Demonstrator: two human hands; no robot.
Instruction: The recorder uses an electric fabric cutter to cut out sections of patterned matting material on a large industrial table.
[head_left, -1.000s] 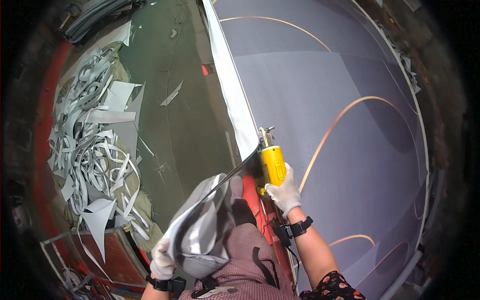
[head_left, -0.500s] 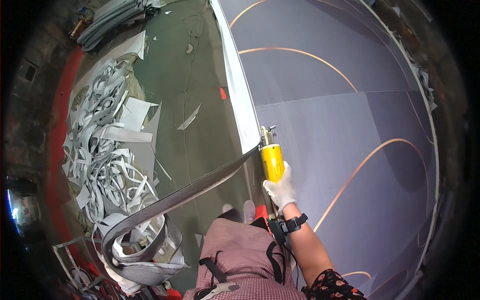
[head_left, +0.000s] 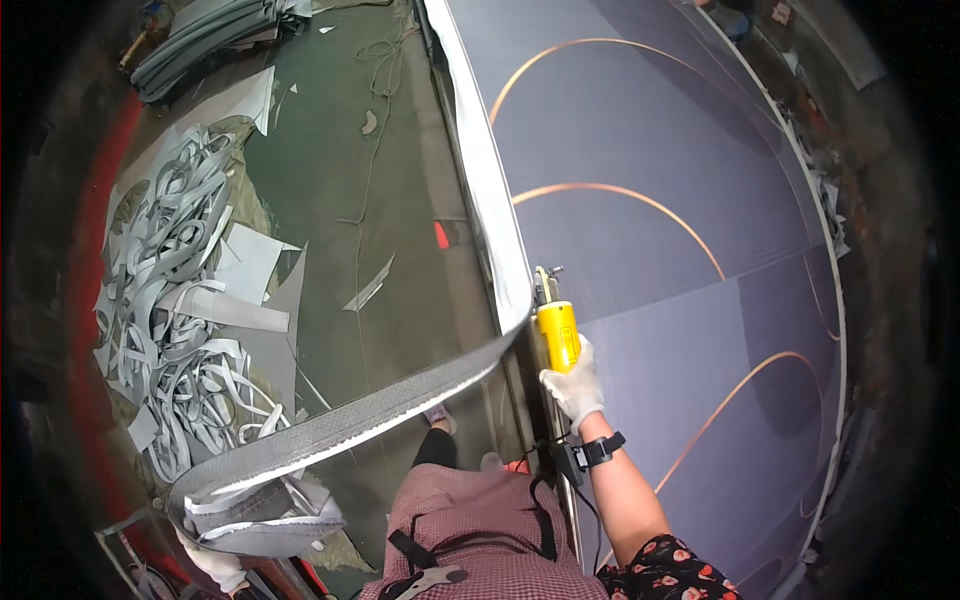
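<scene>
A grey sheet with orange curved lines (head_left: 640, 390) covers the long surface on my right. My right hand (head_left: 577, 388), in a white glove, is wrapped round the yellow body of a handheld power cutter (head_left: 558, 335) at the sheet's left edge. Its metal head points away from me. From beside the cutter a grey strip with a white edge (head_left: 400, 393) runs down to the lower left, where it loops. At that loop is my gloved left hand (head_left: 215, 566); the strip hides most of its fingers.
Tangled grey offcut strips (head_left: 190, 250) are heaped on the left. Farther back lies a stack of grey sheets (head_left: 210, 45). A thin cord (head_left: 376, 150) and a red scrap (head_left: 441, 235) lie on the green floor. The cutter's black cable (head_left: 597, 515) hangs beside my right forearm.
The sheet's curved lines have shifted toward me in the picture as the cutter runs along the edge. My left hand has moved left, and the strip is drawn out longer.
</scene>
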